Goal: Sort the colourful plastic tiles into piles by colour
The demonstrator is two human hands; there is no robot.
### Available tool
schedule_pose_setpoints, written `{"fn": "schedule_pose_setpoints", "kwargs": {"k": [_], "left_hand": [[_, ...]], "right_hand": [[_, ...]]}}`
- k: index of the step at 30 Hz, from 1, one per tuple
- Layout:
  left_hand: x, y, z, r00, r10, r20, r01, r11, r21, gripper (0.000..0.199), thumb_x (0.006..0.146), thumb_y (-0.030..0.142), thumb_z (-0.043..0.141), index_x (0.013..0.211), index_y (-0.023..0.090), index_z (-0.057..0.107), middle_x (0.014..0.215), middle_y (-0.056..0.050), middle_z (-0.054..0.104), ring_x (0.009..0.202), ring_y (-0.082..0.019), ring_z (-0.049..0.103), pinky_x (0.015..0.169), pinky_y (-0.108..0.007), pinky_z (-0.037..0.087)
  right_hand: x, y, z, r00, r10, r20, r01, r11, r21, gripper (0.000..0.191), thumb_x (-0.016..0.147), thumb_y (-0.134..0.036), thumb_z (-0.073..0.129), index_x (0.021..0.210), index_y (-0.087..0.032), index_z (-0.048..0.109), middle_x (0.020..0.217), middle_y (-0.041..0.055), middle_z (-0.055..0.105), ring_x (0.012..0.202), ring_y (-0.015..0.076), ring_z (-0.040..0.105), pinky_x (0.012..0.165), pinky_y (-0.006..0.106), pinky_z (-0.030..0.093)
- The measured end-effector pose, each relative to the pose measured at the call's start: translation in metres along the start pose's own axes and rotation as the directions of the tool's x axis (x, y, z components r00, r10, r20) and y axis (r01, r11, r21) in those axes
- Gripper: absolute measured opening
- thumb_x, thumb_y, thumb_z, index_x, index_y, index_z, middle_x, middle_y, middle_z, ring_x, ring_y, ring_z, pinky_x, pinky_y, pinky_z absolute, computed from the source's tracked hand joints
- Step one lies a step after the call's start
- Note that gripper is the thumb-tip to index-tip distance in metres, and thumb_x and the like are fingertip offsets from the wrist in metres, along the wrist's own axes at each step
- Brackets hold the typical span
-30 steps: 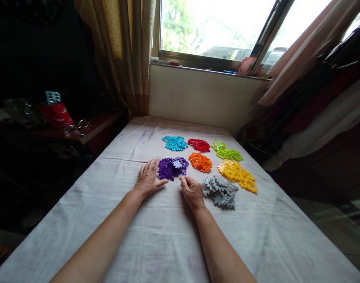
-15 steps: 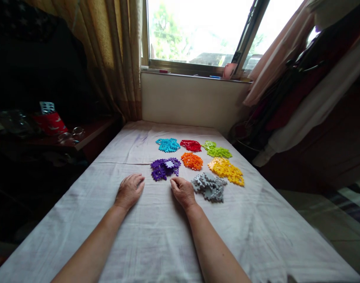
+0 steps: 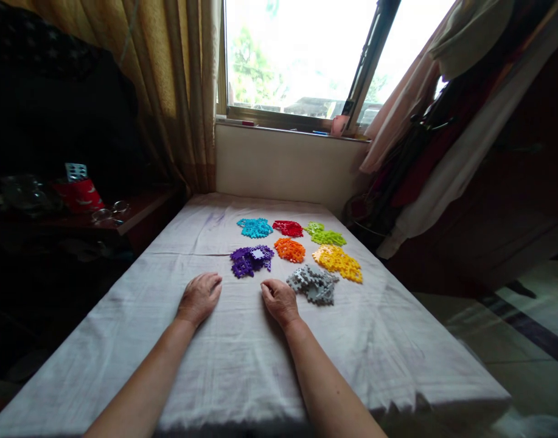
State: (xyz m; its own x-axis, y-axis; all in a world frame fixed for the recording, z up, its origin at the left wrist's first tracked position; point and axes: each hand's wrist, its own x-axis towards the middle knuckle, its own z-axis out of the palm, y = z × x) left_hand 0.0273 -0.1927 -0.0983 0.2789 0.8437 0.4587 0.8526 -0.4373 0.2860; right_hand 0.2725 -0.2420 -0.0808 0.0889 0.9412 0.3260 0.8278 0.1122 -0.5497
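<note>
My left hand (image 3: pixel 199 298) rests on the cloth-covered table, its fingers loosely bent and the thumb a little apart, holding nothing that I can see. To its right my right hand (image 3: pixel 280 301) lies with fingers curled in, and no object shows in it. Just beyond the hands is a pile of purple interlocking plastic pieces (image 3: pixel 246 261). Beside the right hand, apart from its fingers, sits a heap of grey pieces (image 3: pixel 314 285). Orange pieces (image 3: pixel 289 249) and yellow pieces (image 3: pixel 339 263) lie farther off. Blue pieces (image 3: pixel 255 227), red pieces (image 3: pixel 288 228) and lime green pieces (image 3: pixel 327 235) form the back row.
A pale cloth (image 3: pixel 137 316) covers the table, which meets the wall below a window (image 3: pixel 297 61). At left, a side table holds a red container (image 3: pixel 80 194) and eyeglasses (image 3: pixel 111 212). Hanging clothes (image 3: pixel 425 188) crowd the right side; a curtain (image 3: pixel 187 91) hangs at left.
The camera view has tilted and shifted, so the piles appear slightly farther left and the table's near edge now shows. Both hands stay in nearly the same place and pose.
</note>
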Motion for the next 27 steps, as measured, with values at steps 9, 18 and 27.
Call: {"fn": "schedule_pose_setpoints", "kwargs": {"k": [9, 18, 27], "left_hand": [[-0.006, 0.003, -0.003, 1.000, -0.008, 0.022, 0.008, 1.000, 0.008, 0.027, 0.087, 0.029, 0.048, 0.102, 0.022, 0.070, 0.117, -0.008, 0.071, 0.113, -0.024, 0.063, 0.103, -0.040, 0.047], [-0.005, 0.011, -0.009, 0.996, -0.048, 0.080, 0.044, 0.998, 0.051, 0.029, 0.087, 0.028, 0.047, 0.106, 0.022, 0.069, 0.121, -0.008, 0.070, 0.117, -0.023, 0.061, 0.106, -0.037, 0.044], [0.002, 0.018, -0.008, 0.976, -0.146, 0.159, 0.123, 0.982, 0.145, 0.046, 0.089, 0.041, 0.048, 0.128, 0.020, 0.060, 0.142, -0.014, 0.055, 0.134, -0.027, 0.048, 0.114, -0.046, 0.033]], "right_hand": [[-0.005, 0.000, -0.003, 1.000, 0.001, 0.000, -0.001, 1.000, -0.009, 0.022, 0.090, -0.026, 0.053, 0.088, -0.025, 0.075, 0.092, 0.0034, 0.076, 0.085, 0.0164, 0.068, 0.077, 0.023, 0.046], [-0.014, -0.001, -0.003, 0.999, -0.025, -0.025, 0.026, 0.999, 0.033, 0.024, 0.089, -0.027, 0.051, 0.086, -0.024, 0.075, 0.088, 0.0038, 0.076, 0.081, 0.0170, 0.067, 0.077, 0.024, 0.047], [-0.002, 0.073, -0.056, 0.784, 0.282, -0.553, -0.257, 0.958, 0.123, 0.041, 0.088, -0.038, 0.042, 0.107, -0.014, 0.069, 0.115, 0.0198, 0.067, 0.111, 0.0304, 0.059, 0.099, 0.045, 0.043]]}}
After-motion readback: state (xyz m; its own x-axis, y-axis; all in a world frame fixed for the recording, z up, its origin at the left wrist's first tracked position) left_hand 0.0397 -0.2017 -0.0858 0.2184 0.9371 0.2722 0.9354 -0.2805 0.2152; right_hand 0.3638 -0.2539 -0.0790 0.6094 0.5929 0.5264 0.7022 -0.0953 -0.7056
